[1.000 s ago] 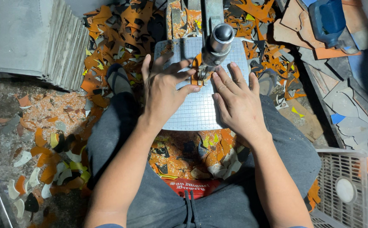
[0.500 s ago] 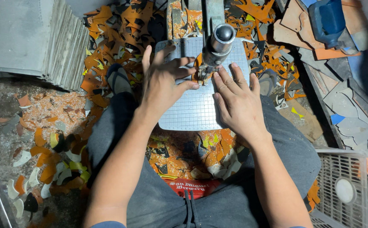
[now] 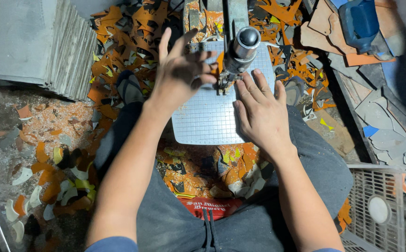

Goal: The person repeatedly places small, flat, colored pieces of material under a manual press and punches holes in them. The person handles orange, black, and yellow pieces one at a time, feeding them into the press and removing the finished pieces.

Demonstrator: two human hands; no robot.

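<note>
Dim workshop floor point(image 3: 7, 112) all round, grey and dusty, strewn with orange, yellow and white offcuts point(image 3: 114, 56). Far out to the left of the left hand, a big leaning stack of grey sheets point(image 3: 35, 42). Beyond the right hand, to its right, flat grey and brown slabs point(image 3: 380, 121) and a blue container point(image 3: 359, 23) at the top corner. Lower right, well behind the right wrist, a pale plastic crate point(image 3: 375, 205) with a round white thing inside. Under both forearms, dark grey trousers, knees spread, more scraps heaped between them.

Straight under the hands, a pale gridded work plate point(image 3: 207, 116), the bench of a small cutting machine. Just ahead of the right fingertips, the machine's metal arm point(image 3: 235, 18) ending in a rounded silver head point(image 3: 245, 42), with the cutter below it coming down to the plate.

Left hand point(image 3: 179, 74): raised over the plate's upper left part, blurred, fingers spread wide, grip open; whether anything small sits between thumb and fingers cannot be told. An orange sliver point(image 3: 218, 60) shows just beside those fingertips, close against the cutter, too small to tell whether touched.

Right hand point(image 3: 261, 112): flat on the plate, palm down, fingers together and straight, tips just beside the cutter, grip open and holding nothing, only pressing on the grid.
</note>
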